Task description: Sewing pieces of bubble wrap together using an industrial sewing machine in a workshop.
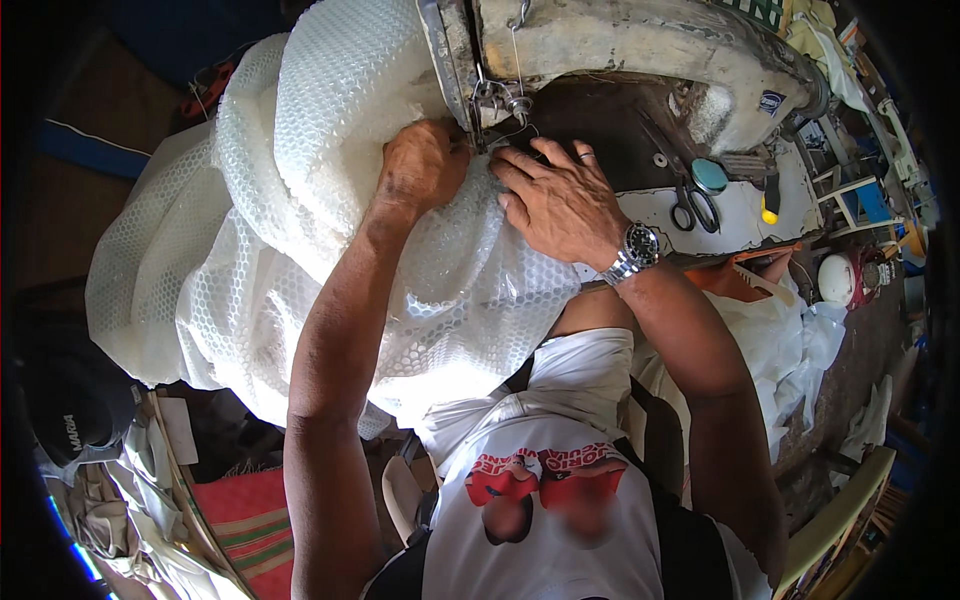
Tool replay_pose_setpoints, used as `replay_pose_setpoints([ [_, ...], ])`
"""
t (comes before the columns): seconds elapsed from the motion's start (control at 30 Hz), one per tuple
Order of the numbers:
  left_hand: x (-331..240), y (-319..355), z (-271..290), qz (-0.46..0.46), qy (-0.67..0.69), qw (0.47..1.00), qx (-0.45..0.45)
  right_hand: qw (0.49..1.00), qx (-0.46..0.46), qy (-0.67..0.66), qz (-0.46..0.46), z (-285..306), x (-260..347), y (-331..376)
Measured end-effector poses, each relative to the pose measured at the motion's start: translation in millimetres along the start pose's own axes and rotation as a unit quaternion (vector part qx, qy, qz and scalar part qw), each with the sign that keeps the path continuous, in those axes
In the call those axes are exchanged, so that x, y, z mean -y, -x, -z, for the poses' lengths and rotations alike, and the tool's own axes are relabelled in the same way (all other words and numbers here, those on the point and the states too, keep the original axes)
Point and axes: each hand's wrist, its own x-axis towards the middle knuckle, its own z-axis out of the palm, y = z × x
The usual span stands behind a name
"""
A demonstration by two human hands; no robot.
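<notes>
Nearest the camera is the person's white printed T-shirt (560,500), with both bare forearms rising from the lower edge. A big bundle of white, translucent bubble-textured sheeting (280,230) lies piled over the lap and up onto the worktop (740,215), spilling to the left. The left hand (420,165) is bunched into a closed grip, pressing a fold of that sheeting down just beside the needle. The right hand (560,200), with a steel wristwatch (635,250) and a ring, lies flat, fingers spread and not clenched, holding the sheeting's edge against the machine bed. Above them is the worn cream sewing-machine head (640,50). Farther right on the worktop lie black-handled scissors (692,205) and a small round blue lid (709,176).
</notes>
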Motion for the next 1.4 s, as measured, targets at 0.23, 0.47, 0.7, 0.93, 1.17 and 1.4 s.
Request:
replay_pose_setpoints([
  [0.23, 0, -5, -2, 0.031, 0.008, 0.999, -0.001, 1.000, 0.011, 0.012, -0.011, -2, -4, -6],
  [0.47, 6, -6, -5, 0.014, 0.037, 0.999, -0.022, 0.997, -0.060, -0.036, -0.028, 2, 0, 1],
  [0.7, -12, 29, 22, -0.104, -0.074, 0.990, -0.052, 0.926, -0.375, -0.019, -0.038, 131, -93, 67],
  [0.93, -53, 140, 47, -0.153, -0.066, 0.986, -0.006, 0.889, -0.303, -0.010, -0.342, 240, -313, 87],
  [1.17, -35, 146, 48, 0.002, -0.031, 0.997, -0.067, 0.778, -0.228, -0.354, -0.467, 209, -407, 65],
  [1.4, -1, 142, 46, -0.121, -0.022, 0.990, -0.065, 0.730, -0.412, -0.423, -0.344, 164, -355, 107],
])
